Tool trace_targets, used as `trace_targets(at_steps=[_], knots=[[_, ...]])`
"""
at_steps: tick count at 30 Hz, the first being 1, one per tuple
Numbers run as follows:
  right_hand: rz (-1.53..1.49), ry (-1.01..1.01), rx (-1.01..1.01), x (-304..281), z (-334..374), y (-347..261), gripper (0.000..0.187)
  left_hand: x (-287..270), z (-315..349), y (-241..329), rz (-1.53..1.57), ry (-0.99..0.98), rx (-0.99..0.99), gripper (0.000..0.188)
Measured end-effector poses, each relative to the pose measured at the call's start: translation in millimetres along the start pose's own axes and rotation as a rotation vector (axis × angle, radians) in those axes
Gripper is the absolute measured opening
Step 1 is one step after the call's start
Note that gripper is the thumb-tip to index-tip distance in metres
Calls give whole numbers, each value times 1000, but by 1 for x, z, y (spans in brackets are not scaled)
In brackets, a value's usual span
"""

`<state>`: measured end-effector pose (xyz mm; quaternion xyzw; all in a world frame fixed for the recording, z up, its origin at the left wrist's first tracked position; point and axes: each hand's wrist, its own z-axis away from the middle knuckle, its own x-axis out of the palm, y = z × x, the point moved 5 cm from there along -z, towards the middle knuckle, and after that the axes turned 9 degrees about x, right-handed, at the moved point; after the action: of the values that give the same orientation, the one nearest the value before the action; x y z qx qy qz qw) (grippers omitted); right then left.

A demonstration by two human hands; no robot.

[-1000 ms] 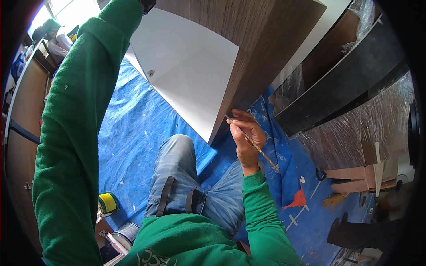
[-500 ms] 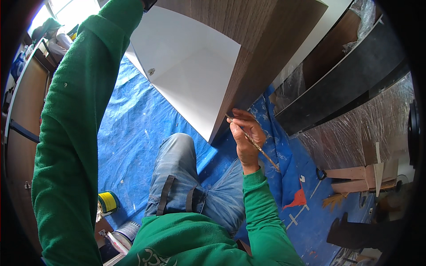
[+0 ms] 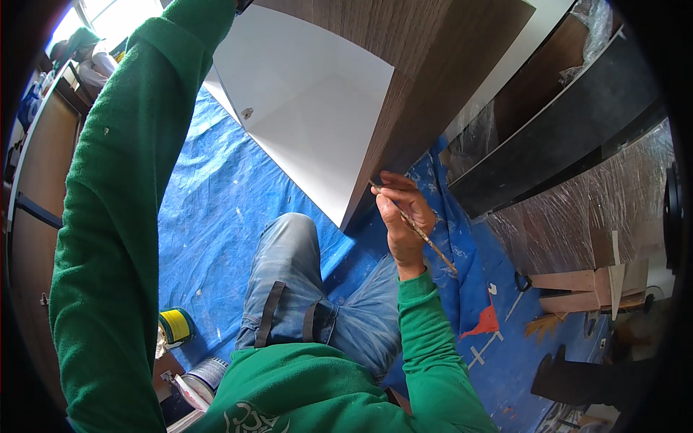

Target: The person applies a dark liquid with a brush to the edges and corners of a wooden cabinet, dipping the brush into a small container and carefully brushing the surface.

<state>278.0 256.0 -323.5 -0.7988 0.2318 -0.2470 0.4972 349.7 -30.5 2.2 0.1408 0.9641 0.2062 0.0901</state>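
My right hand is closed round a slim, paint-speckled brush, its handle slanting back past my wrist. The front end of the brush is at the wood-grain edge of a cabinet, low on its right side; my fingers partly cover that end. White panels line the inside of the cabinet, and a small metal fitting sits on its left wall. My left arm stretches up in a green sleeve along the left of the cabinet. Its hand lies beyond the top edge, out of sight.
Blue sheeting covers the floor under my knees. A yellow-labelled can and an open paint can stand at lower left. Plastic-wrapped panels and a dark board lean at right. Another person is at far upper left.
My right hand and the brush have shifted very slightly to the right and upward along the cabinet's edge. My left arm has barely moved.
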Motion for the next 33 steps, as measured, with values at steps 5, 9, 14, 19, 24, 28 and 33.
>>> trace_targets(at_steps=[5, 9, 14, 19, 24, 28, 33], knots=[[6, 12, 37, -5, 6, 11, 16, 1, 5, 8, 21, -28, 18, 65], [-6, -4, -19, -2, 5, 5, 17, -1, -2, -4, -29, 7, -4, 64], [1, 3, -32, -2, 2, 0, 16, 2, 8, 9, -7, -39, 2, 65], [22, 2, 28, -5, 5, 13, 16, 1, -4, -6, -31, 10, -10, 63], [1, 7, 43, -4, 9, 12, 16, -1, 2, 1, -14, 0, 6, 65], [-13, -8, -44, -1, 5, 5, 16, -2, -4, -9, -44, 13, -8, 66], [38, 10, 41, -4, 5, 14, 15, 0, -2, -6, -57, 15, -10, 67]])
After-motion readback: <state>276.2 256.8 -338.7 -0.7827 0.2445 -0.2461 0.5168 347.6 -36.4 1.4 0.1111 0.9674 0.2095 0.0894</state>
